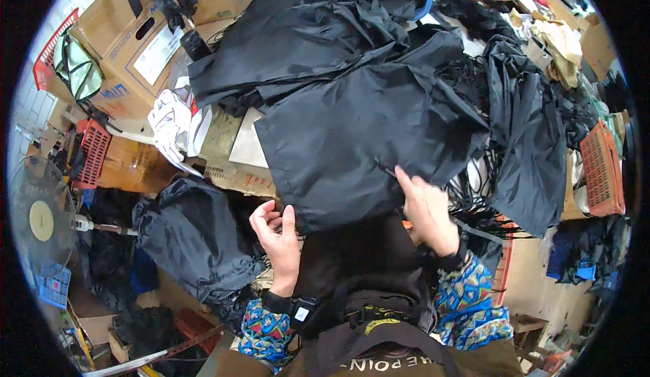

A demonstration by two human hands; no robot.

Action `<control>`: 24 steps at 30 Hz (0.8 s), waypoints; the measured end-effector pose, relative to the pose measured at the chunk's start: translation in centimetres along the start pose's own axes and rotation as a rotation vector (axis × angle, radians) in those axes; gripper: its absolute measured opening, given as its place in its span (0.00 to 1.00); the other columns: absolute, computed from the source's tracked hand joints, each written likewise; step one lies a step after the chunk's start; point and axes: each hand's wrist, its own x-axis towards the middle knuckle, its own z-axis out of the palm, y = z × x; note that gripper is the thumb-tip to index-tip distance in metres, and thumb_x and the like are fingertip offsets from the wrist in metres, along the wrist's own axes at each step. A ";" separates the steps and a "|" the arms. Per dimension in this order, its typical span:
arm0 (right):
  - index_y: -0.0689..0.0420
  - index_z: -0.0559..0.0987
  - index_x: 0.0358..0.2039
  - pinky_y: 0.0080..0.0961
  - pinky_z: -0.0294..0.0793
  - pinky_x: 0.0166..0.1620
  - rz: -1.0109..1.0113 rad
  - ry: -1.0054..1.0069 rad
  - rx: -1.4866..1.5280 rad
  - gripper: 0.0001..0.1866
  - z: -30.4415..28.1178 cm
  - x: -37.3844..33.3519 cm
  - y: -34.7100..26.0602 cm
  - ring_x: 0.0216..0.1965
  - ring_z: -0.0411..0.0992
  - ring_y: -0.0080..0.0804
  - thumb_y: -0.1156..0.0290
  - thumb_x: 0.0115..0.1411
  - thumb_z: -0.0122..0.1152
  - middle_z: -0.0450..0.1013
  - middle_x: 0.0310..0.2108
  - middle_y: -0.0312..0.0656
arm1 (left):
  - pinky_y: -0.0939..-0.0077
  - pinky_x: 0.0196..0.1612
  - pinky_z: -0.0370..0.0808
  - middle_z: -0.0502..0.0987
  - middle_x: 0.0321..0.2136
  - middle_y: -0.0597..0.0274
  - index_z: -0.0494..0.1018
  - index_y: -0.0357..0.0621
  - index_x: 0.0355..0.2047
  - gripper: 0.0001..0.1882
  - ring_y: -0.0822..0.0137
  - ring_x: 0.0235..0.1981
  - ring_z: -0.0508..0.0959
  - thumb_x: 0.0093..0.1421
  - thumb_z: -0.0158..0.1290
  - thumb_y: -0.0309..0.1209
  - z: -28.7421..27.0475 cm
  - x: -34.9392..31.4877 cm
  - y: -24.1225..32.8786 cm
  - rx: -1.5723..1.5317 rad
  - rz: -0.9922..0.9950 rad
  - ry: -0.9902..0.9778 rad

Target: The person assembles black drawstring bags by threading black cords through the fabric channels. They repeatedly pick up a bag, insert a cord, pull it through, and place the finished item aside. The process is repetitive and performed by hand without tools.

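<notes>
A large smooth black fabric piece [338,133], with a stitched hem along its left edge, lies spread in front of me. My left hand [276,238] is at its lower left corner, fingers loosely curled and apart from the raised thumb, with nothing seen in it. The thumb tip meets the fabric's edge. Over the lower right part of the fabric, my right hand [428,207] is closed, its index finger stretched along a small dark pointed tool [384,167]. Its tip rests on the fabric; the rest is mostly hidden, though a bit of orange shows under the hand.
More black fabric with cords [521,133] is heaped to the right, and a black bundle [193,235] hangs at left. White gloves [177,123] lie beside a cardboard box [128,52]. A fan [42,221] stands far left; an orange basket [602,170] is at right.
</notes>
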 end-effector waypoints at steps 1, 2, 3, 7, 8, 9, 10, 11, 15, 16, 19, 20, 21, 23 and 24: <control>0.49 0.70 0.53 0.39 0.74 0.26 -0.011 -0.005 -0.024 0.26 0.2 1.1 0.4 0.23 0.74 0.46 0.77 0.51 0.50 0.72 0.26 0.46 | 0.78 0.39 0.69 0.70 0.35 0.62 0.68 0.36 0.41 0.13 0.72 0.36 0.71 0.58 0.55 0.30 -0.5 -0.3 -0.8 -0.227 -0.204 -0.044; 0.49 0.70 0.53 0.39 0.74 0.26 -0.028 -0.001 -0.025 0.25 0.5 2.2 1.1 0.24 0.75 0.45 0.76 0.52 0.50 0.72 0.26 0.46 | 0.83 0.40 0.69 0.70 0.35 0.64 0.68 0.36 0.42 0.14 0.75 0.36 0.71 0.58 0.56 0.29 -0.5 -0.6 -1.3 -0.239 -0.245 -0.171; 0.49 0.70 0.53 0.39 0.74 0.27 -0.052 0.006 -0.033 0.25 0.7 3.4 1.8 0.24 0.75 0.45 0.76 0.52 0.50 0.72 0.27 0.46 | 0.84 0.40 0.70 0.71 0.36 0.64 0.69 0.36 0.42 0.14 0.76 0.36 0.71 0.57 0.56 0.26 -0.4 -0.8 -1.4 -0.064 -0.049 -0.282; 0.48 0.70 0.53 0.39 0.74 0.28 -0.077 0.043 0.004 0.25 1.4 5.1 3.5 0.26 0.75 0.46 0.76 0.52 0.49 0.73 0.28 0.46 | 0.84 0.40 0.70 0.72 0.38 0.64 0.68 0.38 0.43 0.14 0.76 0.37 0.72 0.56 0.57 0.23 1.8 -1.2 -0.1 -0.492 -0.327 -0.250; 0.48 0.70 0.53 0.40 0.74 0.29 -0.075 0.049 0.012 0.25 1.5 5.0 3.8 0.27 0.75 0.46 0.76 0.52 0.49 0.73 0.28 0.46 | 0.83 0.41 0.70 0.72 0.38 0.63 0.68 0.38 0.43 0.15 0.75 0.37 0.72 0.55 0.57 0.24 2.0 -1.5 -0.4 -0.527 -0.425 -0.176; 0.48 0.70 0.53 0.40 0.74 0.29 -0.072 0.056 0.020 0.25 1.5 4.8 4.0 0.27 0.75 0.46 0.76 0.52 0.49 0.73 0.29 0.46 | 0.82 0.42 0.70 0.72 0.38 0.63 0.68 0.39 0.42 0.15 0.75 0.37 0.72 0.55 0.58 0.24 2.1 -1.7 -0.8 -0.560 -0.523 -0.103; 0.49 0.70 0.54 0.40 0.74 0.30 -0.060 0.048 0.027 0.25 1.4 4.6 4.1 0.28 0.75 0.47 0.76 0.52 0.49 0.73 0.30 0.47 | 0.81 0.43 0.69 0.73 0.36 0.65 0.67 0.39 0.43 0.18 0.75 0.37 0.72 0.54 0.59 0.25 1.9 -2.0 -0.9 -0.574 -0.620 -0.135; 0.49 0.69 0.54 0.40 0.74 0.31 -0.050 0.057 0.031 0.25 1.5 4.5 4.0 0.28 0.75 0.47 0.76 0.52 0.49 0.73 0.30 0.47 | 0.81 0.43 0.69 0.72 0.34 0.65 0.66 0.39 0.44 0.19 0.75 0.36 0.72 0.54 0.60 0.25 1.6 -2.4 -1.1 -0.530 -0.610 -0.247; 0.54 0.70 0.52 0.40 0.72 0.34 -0.016 0.063 0.084 0.23 1.3 4.6 3.6 0.30 0.73 0.49 0.79 0.55 0.44 0.72 0.29 0.51 | 0.83 0.37 0.68 0.73 0.31 0.67 0.68 0.37 0.43 0.19 0.76 0.32 0.71 0.52 0.61 0.26 1.7 -3.5 -2.3 -0.412 -0.547 -0.410; 0.55 0.70 0.52 0.40 0.72 0.34 -0.015 0.065 0.104 0.22 1.5 4.6 3.8 0.30 0.72 0.50 0.79 0.55 0.44 0.72 0.29 0.51 | 0.83 0.36 0.68 0.73 0.32 0.67 0.70 0.36 0.42 0.18 0.77 0.32 0.71 0.52 0.61 0.26 2.0 -3.5 -2.6 -0.427 -0.520 -0.335; 0.55 0.70 0.50 0.39 0.73 0.34 -0.021 0.125 0.172 0.19 1.7 4.3 4.6 0.31 0.73 0.49 0.77 0.57 0.45 0.72 0.30 0.51 | 0.81 0.35 0.68 0.74 0.34 0.67 0.74 0.34 0.38 0.14 0.77 0.31 0.71 0.53 0.61 0.28 2.5 -2.9 -2.6 -0.446 -0.573 -0.364; 0.55 0.70 0.49 0.38 0.73 0.34 -0.028 0.148 0.201 0.18 1.8 4.0 4.7 0.31 0.74 0.48 0.76 0.58 0.46 0.73 0.30 0.50 | 0.81 0.35 0.68 0.74 0.33 0.68 0.74 0.33 0.37 0.13 0.76 0.31 0.71 0.53 0.60 0.29 2.3 -3.0 -2.3 -0.445 -0.604 -0.442; 0.57 0.70 0.48 0.38 0.73 0.34 -0.022 0.225 0.273 0.16 1.1 3.6 3.9 0.31 0.73 0.48 0.76 0.58 0.46 0.72 0.29 0.51 | 0.80 0.35 0.68 0.74 0.32 0.69 0.74 0.33 0.35 0.12 0.76 0.30 0.71 0.54 0.60 0.29 1.9 -3.2 -2.2 -0.441 -0.638 -0.515; 0.59 0.71 0.45 0.37 0.72 0.34 -0.003 0.381 0.412 0.12 -0.7 1.9 1.8 0.31 0.73 0.48 0.75 0.60 0.47 0.72 0.28 0.51 | 0.77 0.34 0.69 0.76 0.24 0.63 0.76 0.36 0.30 0.08 0.75 0.27 0.71 0.56 0.58 0.30 2.2 -4.3 -3.9 0.160 0.114 -0.351; 0.60 0.72 0.42 0.37 0.71 0.31 -0.012 0.410 0.488 0.10 -1.6 0.5 0.8 0.29 0.71 0.49 0.73 0.61 0.50 0.71 0.28 0.52 | 0.78 0.33 0.69 0.75 0.24 0.60 0.76 0.37 0.31 0.08 0.76 0.27 0.71 0.57 0.57 0.30 2.5 -4.0 -2.1 0.115 0.139 -0.367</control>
